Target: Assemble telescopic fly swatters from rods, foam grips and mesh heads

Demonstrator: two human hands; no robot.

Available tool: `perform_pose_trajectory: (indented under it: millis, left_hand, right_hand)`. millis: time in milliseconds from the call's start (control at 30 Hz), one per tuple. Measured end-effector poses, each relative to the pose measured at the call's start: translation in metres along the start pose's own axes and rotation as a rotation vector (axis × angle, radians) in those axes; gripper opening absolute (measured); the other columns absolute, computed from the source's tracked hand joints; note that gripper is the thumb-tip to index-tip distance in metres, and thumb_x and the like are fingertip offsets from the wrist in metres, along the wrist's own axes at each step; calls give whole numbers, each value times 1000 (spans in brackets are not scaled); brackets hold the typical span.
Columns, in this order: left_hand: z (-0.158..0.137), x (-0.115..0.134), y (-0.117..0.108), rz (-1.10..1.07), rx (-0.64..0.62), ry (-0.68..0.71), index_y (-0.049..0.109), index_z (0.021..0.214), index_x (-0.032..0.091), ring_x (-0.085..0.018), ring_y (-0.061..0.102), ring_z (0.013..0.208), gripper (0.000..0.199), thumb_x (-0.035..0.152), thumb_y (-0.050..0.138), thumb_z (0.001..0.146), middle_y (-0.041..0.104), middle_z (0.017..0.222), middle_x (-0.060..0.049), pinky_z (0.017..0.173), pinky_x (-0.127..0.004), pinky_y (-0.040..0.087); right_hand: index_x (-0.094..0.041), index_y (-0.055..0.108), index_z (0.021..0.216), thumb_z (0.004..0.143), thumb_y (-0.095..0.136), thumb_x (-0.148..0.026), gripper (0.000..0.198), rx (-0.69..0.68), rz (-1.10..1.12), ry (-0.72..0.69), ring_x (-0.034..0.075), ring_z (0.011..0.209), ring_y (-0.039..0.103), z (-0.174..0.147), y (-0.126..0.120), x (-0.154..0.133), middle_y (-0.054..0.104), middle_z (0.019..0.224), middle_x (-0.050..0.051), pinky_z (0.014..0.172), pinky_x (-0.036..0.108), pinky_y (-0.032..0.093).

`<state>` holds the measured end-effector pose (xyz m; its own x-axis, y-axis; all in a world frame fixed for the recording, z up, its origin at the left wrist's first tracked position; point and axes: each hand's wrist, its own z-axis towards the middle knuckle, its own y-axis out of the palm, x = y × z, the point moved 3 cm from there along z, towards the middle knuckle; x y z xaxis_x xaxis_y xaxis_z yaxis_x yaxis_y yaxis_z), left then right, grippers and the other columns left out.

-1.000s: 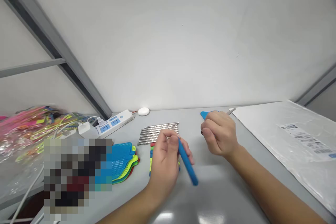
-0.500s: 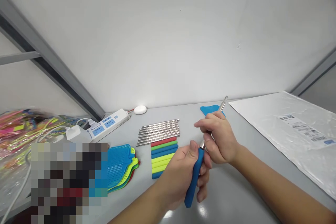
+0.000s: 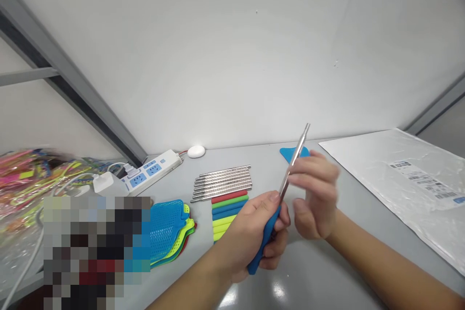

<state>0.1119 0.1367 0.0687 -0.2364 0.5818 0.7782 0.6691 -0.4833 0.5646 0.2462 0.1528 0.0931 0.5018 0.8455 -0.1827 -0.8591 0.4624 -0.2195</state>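
Observation:
My left hand [image 3: 259, 232] is wrapped round a blue handle [image 3: 257, 262], which slants up and to the right. From the handle's top end rises a shiny metal rod [image 3: 300, 143] with a narrower tip. My right hand [image 3: 316, 193], slightly blurred, is open beside the rod; its fingertips overlap the rod in view, and whether they touch it I cannot tell. Several metal rods [image 3: 225, 176] lie side by side on the grey table. Nearer me is a row of coloured handles [image 3: 228, 201] in red, green, blue and yellow, partly hidden by my left arm.
Stacked perforated fly swatter heads [image 3: 167, 227] lie at left, beside a pixelated area. Behind them are a power strip [image 3: 156, 170] and a white oval device [image 3: 196, 151]. A blue flat piece [image 3: 286, 154] lies behind my right hand. A labelled white plastic package [image 3: 407, 189] covers the right side.
My right hand has loosened from the metal rod and moved right, its fingers spreading. More of the rod shows. My left hand keeps hold of the blue handle, tilted slightly differently.

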Motion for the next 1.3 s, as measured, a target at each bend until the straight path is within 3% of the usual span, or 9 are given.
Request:
perform_pose_trajectory:
  millis: [100,267,400,500,567,633,733,967,1300]
  left_hand:
    - [2,-1,-2,47,19,63,45,75,21,-6,22,39,38,54,45,93,32,49,8,33,-16,19]
    - [4,-8,-5,64,23,-97,50,79,20,-4,27,41,38,56,52,89,38,61,7,34,-15,19]
    - [8,-7,-15,-62,88,-187,58,89,18,-2,29,40,41,58,54,87,41,70,6,33,-14,16]
    - [12,2,-25,-190,165,-112,60,99,16,-3,38,39,39,53,50,90,52,76,2,30,-14,19]
    - [13,11,-33,-279,297,6,59,105,15,-10,58,53,33,43,50,92,61,88,-6,33,-16,34]
    - [12,21,-41,-385,441,145,58,103,13,-21,69,80,27,35,49,91,65,104,-14,51,-26,54]
    - [9,34,-49,-537,564,298,57,93,13,-28,68,97,19,29,48,90,65,112,-18,77,-44,58]
    - [-4,48,-67,-514,741,681,52,73,17,-11,52,50,22,32,46,88,59,70,-2,60,-29,52]
    - [-9,52,-70,-464,761,829,49,65,18,-10,42,46,33,40,43,89,49,59,1,52,-24,41]
  right_hand:
    - [-31,53,115,87,52,-33,28,372,194,407,27,117,49,3,-6,17,51,119,7,105,50,33]
    - [-25,60,106,88,54,-49,30,164,924,1182,22,94,65,4,12,46,64,100,6,96,43,47]
    - [-19,65,87,86,61,-36,18,183,1179,1448,14,70,64,-10,21,56,64,72,0,86,35,53]
    - [-18,66,82,87,58,-36,20,198,1178,1467,14,69,62,-16,24,57,63,73,0,72,30,54]
    - [-18,66,79,88,58,-40,25,194,1060,1414,12,64,56,-16,23,57,59,69,0,60,25,50]
    - [-19,66,73,88,57,-47,33,180,912,1367,10,52,44,-14,20,55,48,58,-3,49,22,42]
    - [-20,61,64,88,53,-61,48,131,796,1351,9,44,27,-11,19,48,26,46,-8,42,22,33]
    - [-20,61,64,90,44,-66,55,23,713,1323,11,44,42,-24,29,20,36,39,-5,49,25,39]
    - [-19,69,66,92,45,-60,54,76,719,1356,11,44,41,-37,38,-5,37,39,-4,49,27,39]
